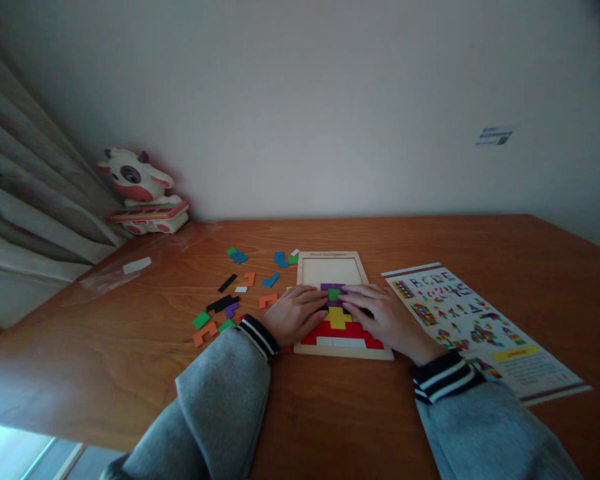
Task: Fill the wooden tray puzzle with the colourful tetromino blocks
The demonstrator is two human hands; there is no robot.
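Observation:
A wooden puzzle tray (330,257) lies on the brown table, its near half filled with red, yellow, white, purple and green pieces. My left hand (295,313) rests flat on the tray's left side, fingertips touching the purple piece (330,287) and green piece (334,294). My right hand (383,315) lies flat on the tray's right side, fingers pressing the same pieces from the right. Neither hand grips anything. The tray's far half (330,270) is bare.
Loose puzzle pieces (230,300) in several colours lie scattered left of the tray. A printed pattern sheet (480,327) lies at the right. A clear plastic bag (130,267) and a cow toy (140,190) sit at the far left by a curtain.

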